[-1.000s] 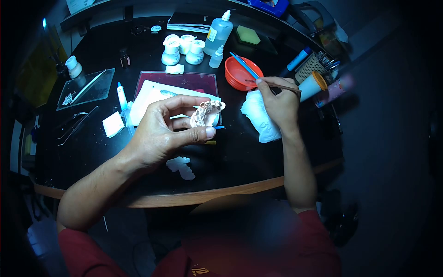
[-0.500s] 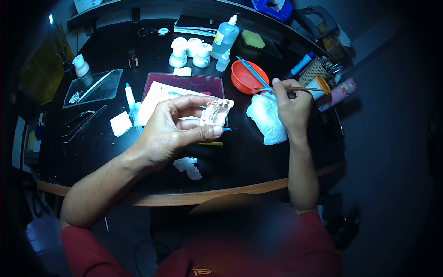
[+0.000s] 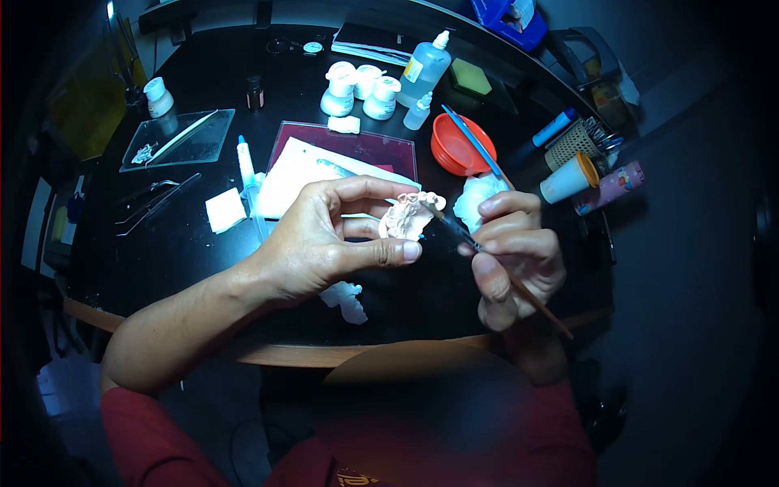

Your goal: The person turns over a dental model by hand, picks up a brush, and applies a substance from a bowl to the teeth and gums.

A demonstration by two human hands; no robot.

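Head view, and both hands meet above the dark table point(image 3: 438, 304)! Left hand point(image 3: 316, 243) has the pale dental cast point(image 3: 406, 219), thumb pressing the near edge, fingers round the far side, clamped on it and holding it up off the tabletop. Over on the other side, right hand point(image 3: 519, 260) has thumb and fingers closed together on a thin brush point(image 3: 535, 302), its brown handle slanting down towards the wrist, its dark end up at the row of teeth. Touching, or just beside? Cannot tell from this angle.

So where's the danger? That left grip looks to be at the rim; a thumb slipping on the smooth surface could tip the cast or drop it, and a fall to the hard table might chip a tooth. A jerk of the right wrist could drive the brush too far, knocking the teeth or smearing the neighbours. Behind the right fingers sit the crumpled white tissue point(image 3: 475, 203) and the red bowl point(image 3: 452, 154), a blue-handled tool point(image 3: 466, 131) leaning across it: a wide backward swing of that hand could catch the tool and tip the bowl.
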